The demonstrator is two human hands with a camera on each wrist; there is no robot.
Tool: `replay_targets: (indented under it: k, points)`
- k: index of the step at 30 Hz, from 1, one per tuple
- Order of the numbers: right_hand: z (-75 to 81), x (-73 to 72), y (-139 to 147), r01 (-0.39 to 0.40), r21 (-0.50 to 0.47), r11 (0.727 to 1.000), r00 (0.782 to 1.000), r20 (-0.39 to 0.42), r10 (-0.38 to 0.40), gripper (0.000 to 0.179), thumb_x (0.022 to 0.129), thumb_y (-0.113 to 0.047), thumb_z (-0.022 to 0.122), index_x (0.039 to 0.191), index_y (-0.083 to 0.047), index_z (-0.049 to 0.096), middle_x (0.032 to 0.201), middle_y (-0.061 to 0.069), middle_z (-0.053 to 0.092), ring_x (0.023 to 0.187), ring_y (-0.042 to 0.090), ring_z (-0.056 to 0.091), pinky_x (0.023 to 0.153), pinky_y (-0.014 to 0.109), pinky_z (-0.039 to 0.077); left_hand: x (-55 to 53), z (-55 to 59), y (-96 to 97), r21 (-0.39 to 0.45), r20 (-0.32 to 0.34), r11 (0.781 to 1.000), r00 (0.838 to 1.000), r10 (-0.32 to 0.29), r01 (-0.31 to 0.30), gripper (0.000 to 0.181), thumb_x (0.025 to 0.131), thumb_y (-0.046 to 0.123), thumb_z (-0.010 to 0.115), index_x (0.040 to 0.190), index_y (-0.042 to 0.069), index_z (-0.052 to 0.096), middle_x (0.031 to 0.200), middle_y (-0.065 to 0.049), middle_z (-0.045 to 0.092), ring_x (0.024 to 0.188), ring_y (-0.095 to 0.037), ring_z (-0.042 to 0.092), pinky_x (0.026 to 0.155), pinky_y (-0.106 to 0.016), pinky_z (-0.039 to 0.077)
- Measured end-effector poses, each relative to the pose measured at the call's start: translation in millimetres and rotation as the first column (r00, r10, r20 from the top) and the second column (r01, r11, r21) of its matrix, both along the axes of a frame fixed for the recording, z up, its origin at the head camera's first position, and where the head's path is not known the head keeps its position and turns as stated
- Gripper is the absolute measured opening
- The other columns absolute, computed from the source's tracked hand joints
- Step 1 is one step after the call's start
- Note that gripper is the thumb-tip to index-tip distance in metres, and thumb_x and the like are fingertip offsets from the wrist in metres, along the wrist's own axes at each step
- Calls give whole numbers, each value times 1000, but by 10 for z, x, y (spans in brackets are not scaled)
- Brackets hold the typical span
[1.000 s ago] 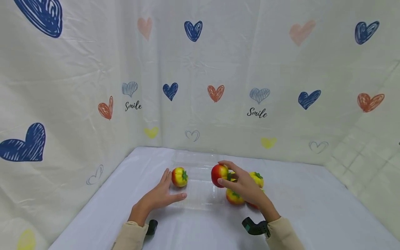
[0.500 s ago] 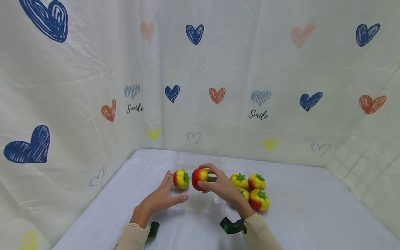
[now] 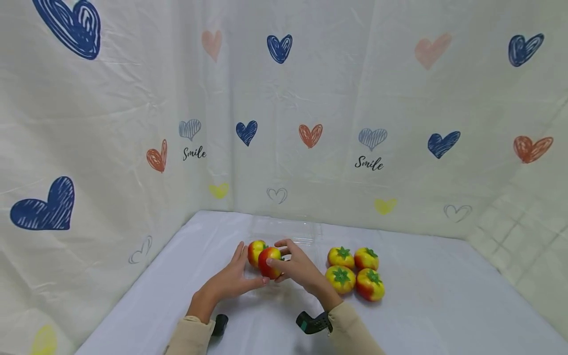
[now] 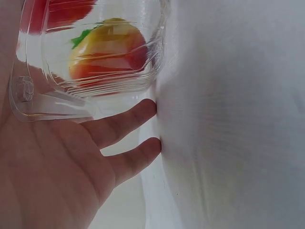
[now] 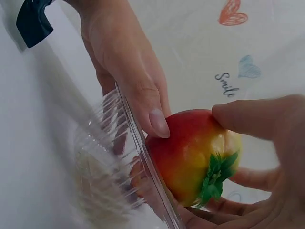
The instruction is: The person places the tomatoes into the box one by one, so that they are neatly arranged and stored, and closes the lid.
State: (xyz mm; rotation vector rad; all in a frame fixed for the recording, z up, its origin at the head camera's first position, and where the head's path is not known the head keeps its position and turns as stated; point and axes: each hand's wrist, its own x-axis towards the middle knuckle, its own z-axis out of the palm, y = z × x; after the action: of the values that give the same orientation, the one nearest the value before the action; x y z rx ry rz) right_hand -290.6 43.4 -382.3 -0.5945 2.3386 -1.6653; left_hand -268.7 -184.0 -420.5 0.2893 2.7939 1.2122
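My right hand (image 3: 301, 268) grips a red-and-yellow persimmon (image 5: 186, 148) with a green leafy top, between thumb and fingers. It is over the near left part of a clear plastic box (image 4: 52, 112), close to the rim in the right wrist view. Another persimmon (image 4: 109, 52) sits inside the box, partly hidden by the held one in the head view. My left hand (image 3: 226, 283) lies along the box's left side with fingers extended. Its fingertips meet the tablecloth in the left wrist view, and its thumb (image 5: 159, 123) reaches over the near rim.
Several persimmons (image 3: 340, 279) stand in a cluster on the white tablecloth (image 3: 435, 291) to the right of the box. The box's clear lid (image 3: 284, 228) stretches out behind it. A heart-printed curtain (image 3: 328, 98) closes off the back and sides.
My right hand has carried the persimmon leftward, from beside the cluster to over the box's left part, near the other persimmon. My left hand has stayed at the box.
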Motion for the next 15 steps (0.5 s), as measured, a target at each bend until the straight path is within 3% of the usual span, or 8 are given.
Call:
replay_targets:
  k: [5, 15]
  points:
    - [-7, 28, -80, 18, 31, 999, 1000, 15, -18, 56, 95, -28, 82, 135, -1, 53, 130, 21, 58, 104, 29, 67, 82, 49, 65, -8, -5, 0, -4, -12, 1000, 1000, 1, -1, 127, 86, 68, 79, 171, 0, 13, 179, -19, 0, 160, -45, 21, 118, -68, 32]
    - [-56, 21, -245, 24, 73, 997, 1000, 16, -25, 49, 92, -23, 85, 129, -4, 59, 120, 16, 63, 102, 27, 65, 77, 42, 65, -7, -6, 5, -36, -8, 999, 1000, 11, -11, 131, 82, 71, 80, 172, 3, 13, 179, -16, 3, 158, -44, 27, 115, -67, 39]
